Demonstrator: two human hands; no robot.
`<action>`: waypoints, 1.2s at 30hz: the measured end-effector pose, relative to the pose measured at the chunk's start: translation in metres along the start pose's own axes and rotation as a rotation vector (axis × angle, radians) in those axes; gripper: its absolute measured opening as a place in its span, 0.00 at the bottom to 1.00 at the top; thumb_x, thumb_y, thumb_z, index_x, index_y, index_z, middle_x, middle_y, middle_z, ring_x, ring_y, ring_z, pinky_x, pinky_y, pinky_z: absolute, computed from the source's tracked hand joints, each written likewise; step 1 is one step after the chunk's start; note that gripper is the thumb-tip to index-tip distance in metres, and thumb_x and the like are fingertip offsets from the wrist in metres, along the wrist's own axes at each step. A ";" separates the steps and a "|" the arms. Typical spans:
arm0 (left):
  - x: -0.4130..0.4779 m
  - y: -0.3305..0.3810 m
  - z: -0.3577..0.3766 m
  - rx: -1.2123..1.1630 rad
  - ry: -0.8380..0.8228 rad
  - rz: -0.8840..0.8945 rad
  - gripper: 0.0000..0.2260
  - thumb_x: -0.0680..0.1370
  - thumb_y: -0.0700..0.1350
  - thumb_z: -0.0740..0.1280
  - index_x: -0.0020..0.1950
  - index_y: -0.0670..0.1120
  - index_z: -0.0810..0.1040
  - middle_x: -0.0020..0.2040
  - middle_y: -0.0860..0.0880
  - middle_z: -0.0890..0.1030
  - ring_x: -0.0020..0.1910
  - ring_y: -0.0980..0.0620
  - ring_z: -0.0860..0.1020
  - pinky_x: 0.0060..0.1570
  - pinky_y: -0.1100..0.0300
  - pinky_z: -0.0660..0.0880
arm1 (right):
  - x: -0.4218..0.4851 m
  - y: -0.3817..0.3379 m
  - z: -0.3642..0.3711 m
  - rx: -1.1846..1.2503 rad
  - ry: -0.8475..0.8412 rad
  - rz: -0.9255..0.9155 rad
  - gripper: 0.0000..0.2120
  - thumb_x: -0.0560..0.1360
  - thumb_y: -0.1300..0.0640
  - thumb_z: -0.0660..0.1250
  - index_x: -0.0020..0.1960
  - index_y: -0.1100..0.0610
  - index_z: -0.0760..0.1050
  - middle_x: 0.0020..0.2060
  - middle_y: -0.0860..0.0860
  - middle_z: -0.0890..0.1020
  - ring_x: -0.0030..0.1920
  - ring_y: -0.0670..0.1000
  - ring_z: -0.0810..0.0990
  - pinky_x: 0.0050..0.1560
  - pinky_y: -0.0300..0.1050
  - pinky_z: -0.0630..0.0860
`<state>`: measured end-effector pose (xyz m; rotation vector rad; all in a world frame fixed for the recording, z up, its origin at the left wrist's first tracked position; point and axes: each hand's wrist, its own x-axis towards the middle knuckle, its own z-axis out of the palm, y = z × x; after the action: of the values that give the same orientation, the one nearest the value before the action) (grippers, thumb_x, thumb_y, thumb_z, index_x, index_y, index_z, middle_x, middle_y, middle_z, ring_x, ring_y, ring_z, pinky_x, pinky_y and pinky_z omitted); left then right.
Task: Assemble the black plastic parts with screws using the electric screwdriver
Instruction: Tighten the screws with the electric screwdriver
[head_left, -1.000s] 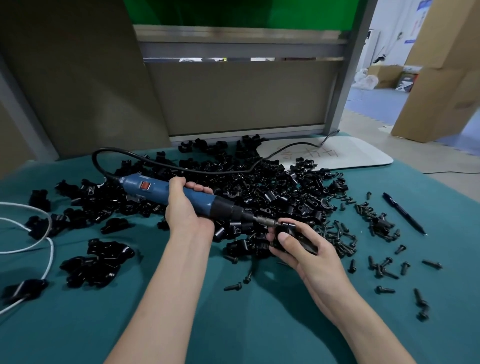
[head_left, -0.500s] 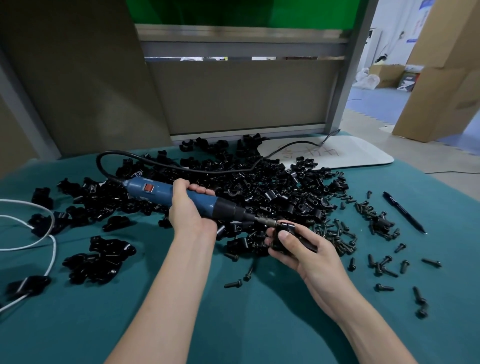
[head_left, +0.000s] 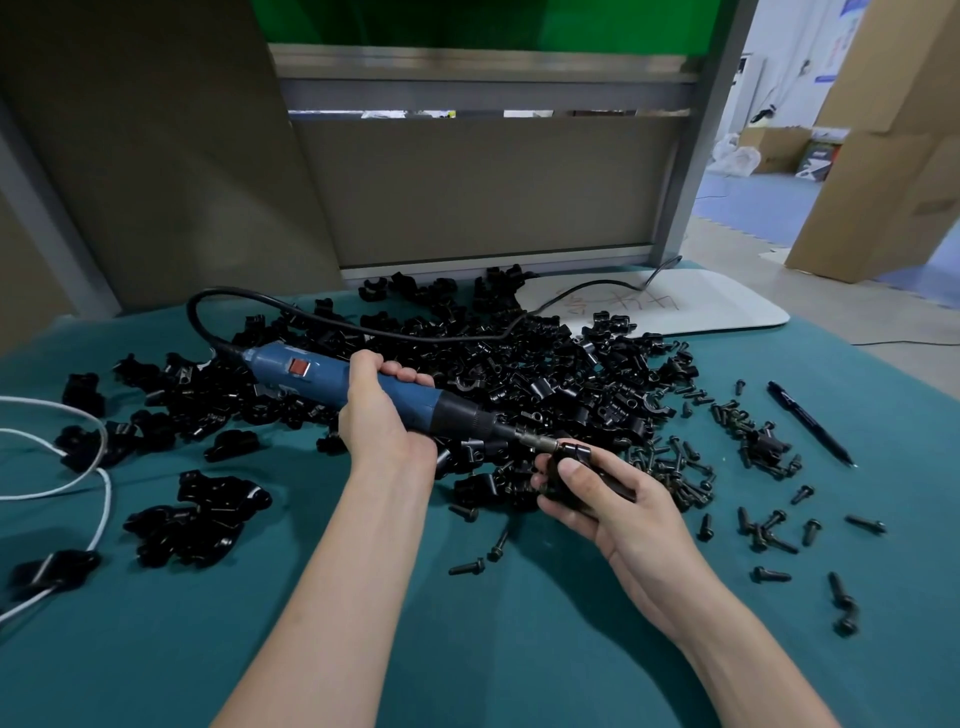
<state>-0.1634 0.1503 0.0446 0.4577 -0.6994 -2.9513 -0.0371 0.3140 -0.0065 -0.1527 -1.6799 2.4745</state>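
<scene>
My left hand (head_left: 382, 423) grips the blue electric screwdriver (head_left: 311, 375) around its barrel, tool lying nearly level and pointing right. Its metal bit (head_left: 537, 442) meets a black plastic part (head_left: 571, 460) that my right hand (head_left: 605, 496) holds with curled fingers and the thumb on top. Both hands hover just above the green table (head_left: 467, 623). A big heap of black plastic parts (head_left: 519, 364) lies behind the hands. Loose black screws (head_left: 675, 467) are scattered to the right.
A smaller group of black parts (head_left: 197, 514) lies at the left near a white cable (head_left: 78, 488). The screwdriver's black cord (head_left: 363, 325) loops over the heap. A black pen (head_left: 808, 423) lies at the right, a white board (head_left: 675, 306) at the back, partition panels (head_left: 493, 192) behind.
Both hands, the screwdriver and the held part have stayed almost in place; the bit remains against the part. The camera view has shifted slightly.
</scene>
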 end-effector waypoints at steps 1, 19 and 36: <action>0.000 0.000 0.000 0.000 -0.002 0.000 0.09 0.74 0.38 0.68 0.37 0.46 0.70 0.31 0.52 0.73 0.26 0.54 0.72 0.33 0.61 0.76 | 0.000 0.000 0.000 -0.002 -0.001 0.000 0.17 0.69 0.49 0.77 0.55 0.53 0.87 0.56 0.57 0.86 0.58 0.57 0.85 0.56 0.45 0.83; -0.005 -0.004 0.000 0.056 0.020 0.011 0.09 0.74 0.38 0.67 0.36 0.45 0.70 0.29 0.51 0.74 0.24 0.53 0.73 0.31 0.62 0.76 | 0.000 -0.002 0.001 0.037 0.036 0.035 0.12 0.72 0.54 0.74 0.54 0.56 0.87 0.55 0.60 0.86 0.57 0.59 0.86 0.54 0.45 0.83; -0.008 -0.004 -0.001 0.134 0.080 -0.016 0.09 0.74 0.40 0.67 0.37 0.46 0.70 0.31 0.51 0.75 0.28 0.52 0.76 0.41 0.57 0.80 | -0.001 0.000 0.001 -0.067 0.066 -0.046 0.18 0.68 0.46 0.77 0.55 0.51 0.86 0.54 0.56 0.87 0.56 0.54 0.86 0.57 0.44 0.82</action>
<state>-0.1555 0.1545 0.0443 0.5903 -0.8914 -2.8932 -0.0363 0.3126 -0.0055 -0.1991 -1.7201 2.3553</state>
